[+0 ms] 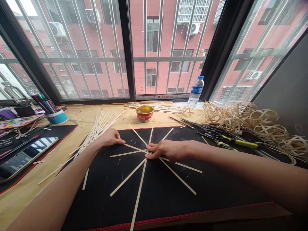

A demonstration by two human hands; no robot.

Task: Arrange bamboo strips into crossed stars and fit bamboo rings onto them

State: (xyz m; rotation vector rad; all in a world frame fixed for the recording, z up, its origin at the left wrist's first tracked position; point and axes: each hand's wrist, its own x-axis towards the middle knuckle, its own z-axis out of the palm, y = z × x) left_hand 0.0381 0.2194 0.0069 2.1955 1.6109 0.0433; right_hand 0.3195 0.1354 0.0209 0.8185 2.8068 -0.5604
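Note:
Several pale bamboo strips (178,177) lie crossed in a star on the black mat (96,208), fanning out from one centre. My right hand (166,150) presses on that crossing, its thumb and fingertips bent down around the strips. Part of the centre is hidden beneath it. To the left, my left hand (112,138) pinches the outer end of one bamboo strip (133,147) between thumb and finger, and this strip runs to the crossing under my right fingertips. A bundle of loose strips (95,131) lies just beyond and left of my left hand.
A red-and-gold tin (144,114) stands behind the star. Pliers (226,141) and cutters lie right, near woven bamboo balls (240,118). A water bottle (196,91) stands by the window. Left are a phone (26,157) and a pen cup (56,117).

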